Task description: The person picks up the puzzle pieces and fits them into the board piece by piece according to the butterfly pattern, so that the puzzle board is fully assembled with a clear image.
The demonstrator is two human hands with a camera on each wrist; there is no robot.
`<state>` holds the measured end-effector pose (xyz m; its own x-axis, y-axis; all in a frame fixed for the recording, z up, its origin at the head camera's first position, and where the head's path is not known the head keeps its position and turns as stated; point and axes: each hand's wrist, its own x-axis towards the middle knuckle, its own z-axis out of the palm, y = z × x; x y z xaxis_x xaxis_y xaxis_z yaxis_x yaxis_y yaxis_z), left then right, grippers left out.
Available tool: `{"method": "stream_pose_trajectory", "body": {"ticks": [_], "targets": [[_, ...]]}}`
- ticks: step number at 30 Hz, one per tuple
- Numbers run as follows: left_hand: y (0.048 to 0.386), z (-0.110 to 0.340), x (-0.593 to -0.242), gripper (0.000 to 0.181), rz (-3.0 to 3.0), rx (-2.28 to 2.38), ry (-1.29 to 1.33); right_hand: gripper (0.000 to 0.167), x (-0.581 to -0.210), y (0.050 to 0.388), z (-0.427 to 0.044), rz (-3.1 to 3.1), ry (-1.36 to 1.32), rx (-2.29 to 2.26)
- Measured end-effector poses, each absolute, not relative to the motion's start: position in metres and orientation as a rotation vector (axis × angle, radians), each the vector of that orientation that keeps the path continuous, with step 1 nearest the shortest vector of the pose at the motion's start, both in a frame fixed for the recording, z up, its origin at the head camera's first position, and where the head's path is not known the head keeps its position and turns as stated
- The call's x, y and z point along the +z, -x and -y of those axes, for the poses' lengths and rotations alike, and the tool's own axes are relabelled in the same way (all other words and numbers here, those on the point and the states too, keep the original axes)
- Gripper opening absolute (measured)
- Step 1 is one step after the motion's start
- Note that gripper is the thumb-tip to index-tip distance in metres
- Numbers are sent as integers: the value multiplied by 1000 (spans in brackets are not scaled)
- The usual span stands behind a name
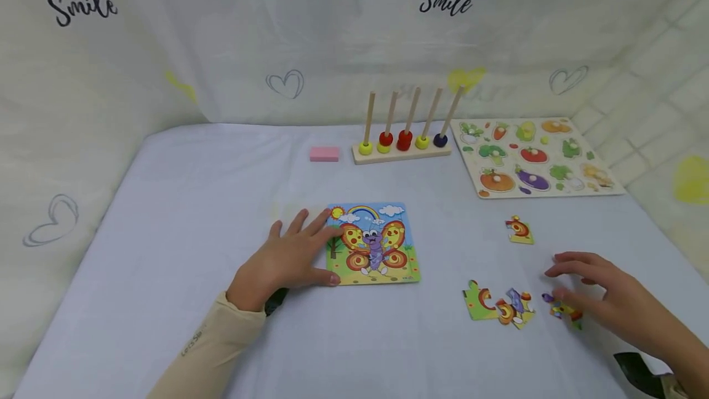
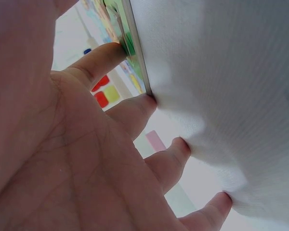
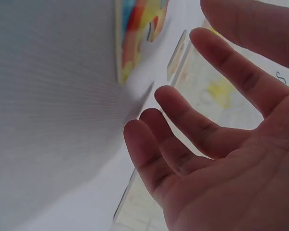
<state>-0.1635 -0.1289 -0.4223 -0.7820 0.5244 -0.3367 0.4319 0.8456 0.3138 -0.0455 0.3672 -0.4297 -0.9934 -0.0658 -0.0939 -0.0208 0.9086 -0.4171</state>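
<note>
Butterfly board (image 1: 378, 250): head shows picture; left wrist, palm of left hand (image 2: 86, 149).

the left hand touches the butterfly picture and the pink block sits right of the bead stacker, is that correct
Not quite: the pink block sits left of the bead stacker, as the head view shows. The left hand does touch the butterfly picture.

Puzzle piece (image 1: 558, 311) apparently partly hidden
</note>
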Motion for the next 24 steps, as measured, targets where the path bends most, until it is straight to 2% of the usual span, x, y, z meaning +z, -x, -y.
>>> {"method": "stream_pose_trajectory", "body": {"ticks": [8, 17, 24], "targets": [[163, 129, -421, 90, -2606, 308, -710, 35, -442, 33, -369, -2918, 55, -700], [162, 130, -421, 90, -2606, 314, -700, 29, -451, 29, -366, -2944, 113, -704], [162, 130, -421, 89, -2605, 316, -705, 36, -454, 23, -361, -3071, 194, -714]]}}
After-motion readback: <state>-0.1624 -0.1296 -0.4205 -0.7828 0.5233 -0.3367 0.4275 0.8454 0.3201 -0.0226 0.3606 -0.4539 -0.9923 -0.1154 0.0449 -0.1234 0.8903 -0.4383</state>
